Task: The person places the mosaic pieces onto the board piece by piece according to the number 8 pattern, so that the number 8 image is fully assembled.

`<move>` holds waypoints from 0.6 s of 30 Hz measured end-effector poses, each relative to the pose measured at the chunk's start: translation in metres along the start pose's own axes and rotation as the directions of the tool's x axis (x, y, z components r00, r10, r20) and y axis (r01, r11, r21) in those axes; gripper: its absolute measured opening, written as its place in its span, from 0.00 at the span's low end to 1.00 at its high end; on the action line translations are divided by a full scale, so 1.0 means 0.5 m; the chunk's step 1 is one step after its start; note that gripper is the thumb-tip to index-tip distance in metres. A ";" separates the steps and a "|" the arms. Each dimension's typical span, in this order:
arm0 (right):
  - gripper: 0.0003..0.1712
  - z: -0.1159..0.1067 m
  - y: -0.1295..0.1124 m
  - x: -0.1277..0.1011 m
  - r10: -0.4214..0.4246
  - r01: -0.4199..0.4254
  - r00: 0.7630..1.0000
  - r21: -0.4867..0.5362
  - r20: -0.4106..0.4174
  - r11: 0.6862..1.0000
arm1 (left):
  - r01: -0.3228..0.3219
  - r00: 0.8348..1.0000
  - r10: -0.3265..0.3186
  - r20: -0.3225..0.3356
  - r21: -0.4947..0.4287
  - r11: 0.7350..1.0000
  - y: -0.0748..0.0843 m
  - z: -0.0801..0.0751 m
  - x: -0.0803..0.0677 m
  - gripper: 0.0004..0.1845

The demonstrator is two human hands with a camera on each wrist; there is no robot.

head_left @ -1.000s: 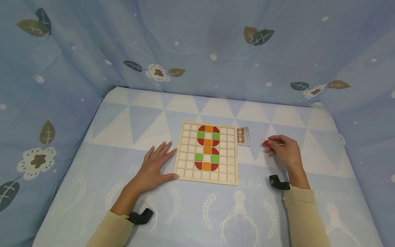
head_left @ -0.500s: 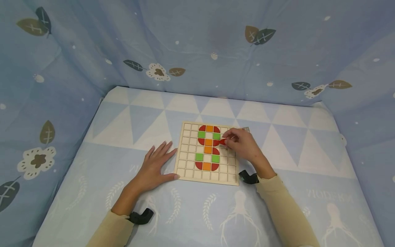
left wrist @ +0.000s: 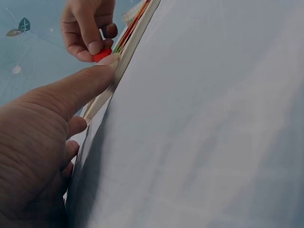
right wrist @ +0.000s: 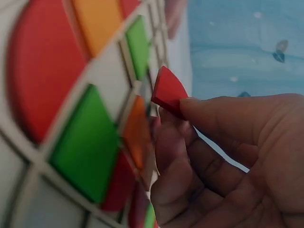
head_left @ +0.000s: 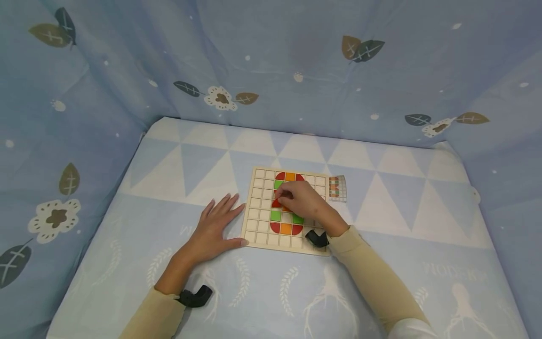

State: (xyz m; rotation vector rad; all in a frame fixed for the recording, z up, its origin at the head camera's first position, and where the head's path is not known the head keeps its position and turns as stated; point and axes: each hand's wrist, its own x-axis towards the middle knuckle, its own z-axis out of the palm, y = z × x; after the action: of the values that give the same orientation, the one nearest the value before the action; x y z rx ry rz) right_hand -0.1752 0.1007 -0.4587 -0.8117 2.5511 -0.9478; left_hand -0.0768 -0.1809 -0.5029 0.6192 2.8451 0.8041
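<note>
A red quarter-round tile [right wrist: 168,92] is pinched between the thumb and fingers of my right hand [head_left: 301,197], over the middle of a wooden grid board [head_left: 258,212]. In the right wrist view the tile stands tilted, just off the board's face. Orange tiles [head_left: 286,229], green tiles [head_left: 275,216] and red quarter-round tiles [head_left: 274,228] lie in the grid's middle columns, some hidden under my right hand. My left hand [head_left: 213,233] lies with fingers spread at the board's left side, its thumb touching the lower left corner.
A small printed card [head_left: 338,188] with a grid pattern lies against the board's right edge. The patterned cloth [head_left: 372,263] covers the table, and a blue curtain [head_left: 271,70] rises behind and at the sides.
My right hand has moved left with the red tile, from the table right of the card to over the board's middle. My left hand has stayed in place.
</note>
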 end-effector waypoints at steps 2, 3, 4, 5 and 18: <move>0.05 0.007 0.002 -0.001 -0.008 0.008 1.000 -0.032 -0.001 0.999 | -0.009 1.000 0.009 -0.007 0.003 1.000 -0.001 0.000 0.000 0.50; 0.05 0.010 0.002 -0.002 -0.012 0.012 1.000 -0.043 -0.003 0.999 | -0.013 1.000 0.013 -0.011 0.004 1.000 -0.002 0.000 0.001 0.50; 0.05 0.011 0.001 -0.003 -0.012 0.012 1.000 -0.049 -0.006 0.999 | -0.016 1.000 0.016 -0.015 0.005 1.000 -0.003 0.000 0.001 0.50; 0.05 0.012 0.000 -0.004 -0.014 0.013 1.000 -0.060 -0.010 0.998 | -0.019 1.000 0.019 -0.019 0.005 1.000 -0.003 0.000 0.001 0.50; 0.06 0.026 -0.003 -0.013 -0.046 0.037 0.998 -0.174 -0.052 0.984 | 0.001 1.000 -0.001 -0.004 0.009 1.000 0.003 0.001 0.003 0.50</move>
State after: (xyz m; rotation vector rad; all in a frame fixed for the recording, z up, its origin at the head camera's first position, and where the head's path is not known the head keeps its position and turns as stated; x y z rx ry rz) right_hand -0.1635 0.0974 -0.4669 -0.9011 2.7036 -0.7791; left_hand -0.0777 -0.1792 -0.5025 0.6180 2.8534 0.7938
